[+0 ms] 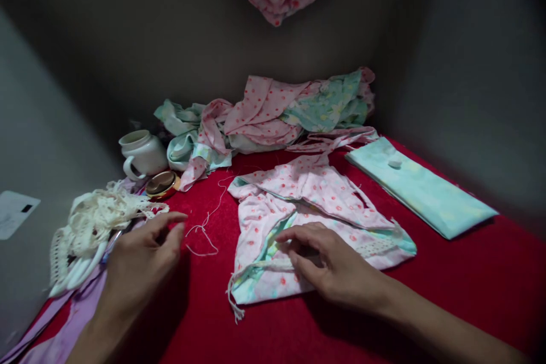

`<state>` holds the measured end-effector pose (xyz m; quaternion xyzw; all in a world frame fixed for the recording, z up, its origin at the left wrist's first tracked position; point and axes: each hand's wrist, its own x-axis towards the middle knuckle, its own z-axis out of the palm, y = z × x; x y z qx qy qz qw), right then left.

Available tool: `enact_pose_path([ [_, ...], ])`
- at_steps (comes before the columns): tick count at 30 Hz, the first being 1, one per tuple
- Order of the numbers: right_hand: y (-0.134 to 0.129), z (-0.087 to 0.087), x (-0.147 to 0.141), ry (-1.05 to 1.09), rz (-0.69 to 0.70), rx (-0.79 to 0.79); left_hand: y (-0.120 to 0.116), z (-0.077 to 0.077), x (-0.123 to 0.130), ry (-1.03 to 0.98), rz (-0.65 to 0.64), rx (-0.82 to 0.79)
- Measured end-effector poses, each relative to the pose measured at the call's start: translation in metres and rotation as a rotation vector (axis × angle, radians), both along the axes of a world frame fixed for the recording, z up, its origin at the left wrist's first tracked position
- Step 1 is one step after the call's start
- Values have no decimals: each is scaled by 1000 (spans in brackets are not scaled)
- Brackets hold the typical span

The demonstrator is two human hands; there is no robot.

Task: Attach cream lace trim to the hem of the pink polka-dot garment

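Note:
A small pink cloth piece with red dots and a mint lining [264,222] lies spread in front of me, with a strip of white lace across its lower part and a white cord end [236,311] at its lower left corner. My right hand [328,264] is over its lower middle, index finger and thumb apart, nothing visible between them. Whether its fingertips touch the cloth is hard to tell. Left of the cloth hovers my left hand [145,256], index finger and thumb slightly apart. Between it and the cloth a loose white thread [205,233] curls on the red tabletop [341,330].
At right lies a folded mint fabric pouch [422,190] with a white button-like piece. Behind is a heap of pink and mint fabric [268,108]. At left are a white mug [145,153], a round gold-rimmed lid [162,183], cream lace [94,216], white-handled scissors [87,264] and lilac fabric [72,324].

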<state>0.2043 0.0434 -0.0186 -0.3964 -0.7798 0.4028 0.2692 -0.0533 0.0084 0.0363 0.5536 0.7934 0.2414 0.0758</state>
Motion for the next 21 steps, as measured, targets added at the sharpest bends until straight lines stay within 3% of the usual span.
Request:
enact_pose_path([
  [5,4,1,5,-50,34,74,-2,-3,12,-405,-313,-432],
  [11,6,5,7,-56,105,144,-8,-14,22,-438,-443,-499],
  [15,5,8,9,-94,116,174,-9,-18,28,-423,-460,-551],
  [21,2,8,5,18,104,296,-16,-12,33,-355,-478,-620],
])
